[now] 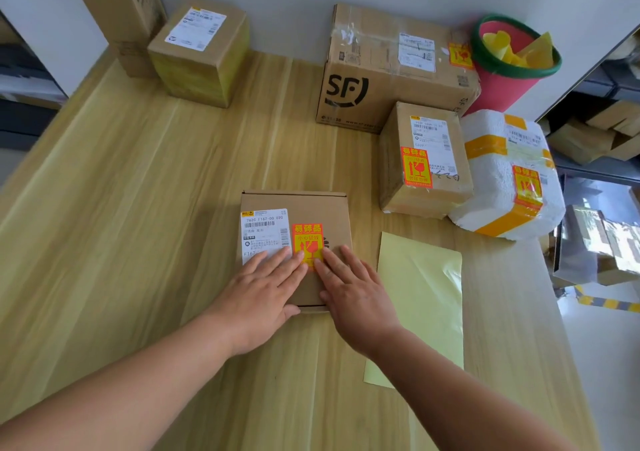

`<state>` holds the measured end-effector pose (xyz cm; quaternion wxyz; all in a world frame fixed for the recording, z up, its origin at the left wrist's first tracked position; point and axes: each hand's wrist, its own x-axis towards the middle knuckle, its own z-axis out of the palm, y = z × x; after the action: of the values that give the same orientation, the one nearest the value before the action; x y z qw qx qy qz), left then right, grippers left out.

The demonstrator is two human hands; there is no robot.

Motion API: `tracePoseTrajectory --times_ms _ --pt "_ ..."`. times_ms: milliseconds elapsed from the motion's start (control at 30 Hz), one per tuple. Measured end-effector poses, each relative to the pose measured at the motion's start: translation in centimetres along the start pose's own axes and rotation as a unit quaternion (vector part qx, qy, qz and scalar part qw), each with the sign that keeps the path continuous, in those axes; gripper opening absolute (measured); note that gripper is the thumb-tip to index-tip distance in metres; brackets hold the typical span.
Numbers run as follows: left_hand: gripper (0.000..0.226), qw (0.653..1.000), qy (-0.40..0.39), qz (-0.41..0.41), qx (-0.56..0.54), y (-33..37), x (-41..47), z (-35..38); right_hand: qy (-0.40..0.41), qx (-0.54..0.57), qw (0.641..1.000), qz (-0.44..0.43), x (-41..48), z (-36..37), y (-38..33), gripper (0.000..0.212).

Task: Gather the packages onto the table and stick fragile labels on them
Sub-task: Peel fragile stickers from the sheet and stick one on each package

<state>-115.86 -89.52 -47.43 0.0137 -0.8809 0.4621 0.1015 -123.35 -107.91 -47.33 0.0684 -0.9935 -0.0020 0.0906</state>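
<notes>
Bare left forearm (138,374), bare right forearm (467,391), bare left hand (258,289), bare right hand (358,294)
</notes>
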Motion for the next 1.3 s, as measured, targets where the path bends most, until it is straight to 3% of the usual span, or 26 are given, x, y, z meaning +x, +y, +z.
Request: tracePoseTrajectory --times_ms 100,167,267,400,567,800,1133,1300 --pt "0.075 0.998 0.028 -0.052 -0.037 0.4 -0.3 -0.7 -0.006 0.033 0.999 0.008 -0.4 -0.7 0.0 0.062" --pt "0.092 0.982 0.061 -0.139 -0.111 0.8 -0.8 -0.5 -0.016 0.078 0.997 0.019 -1.2 -0.8 0.1 0.074" --pt "0.126 0.915 0.001 -0.304 -0.265 1.4 -1.5 -0.7 -0.057 0.080 0.993 0.063 -2.3 -0.8 0.4 0.098" --pt "0.135 0.859 0.002 -0.378 -0.345 2.0 -1.3 -0.9 -0.095 0.105 0.985 0.103 -2.2 -1.0 0.6 0.099" --pt "0.135 0.867 -0.007 -0.351 -0.353 1.1 0.8 -1.2 -0.074 0.094 0.986 0.117 0.0 -1.6 1.3 0.082" --pt "0.094 0.912 0.006 -0.281 -0.298 -3.3 7.7 -3.0 -0.013 0.014 0.994 0.112 5.8 -2.3 2.3 0.068" --pt "0.048 0.962 0.045 -0.143 -0.227 -8.0 15.2 -5.2 -0.005 0.011 0.985 0.172 13.5 -4.6 5.0 0.069" --pt "0.048 0.963 0.047 -0.124 -0.233 -8.8 16.2 -5.1 -0.010 0.034 0.979 0.200 14.6 -5.0 5.2 0.069"
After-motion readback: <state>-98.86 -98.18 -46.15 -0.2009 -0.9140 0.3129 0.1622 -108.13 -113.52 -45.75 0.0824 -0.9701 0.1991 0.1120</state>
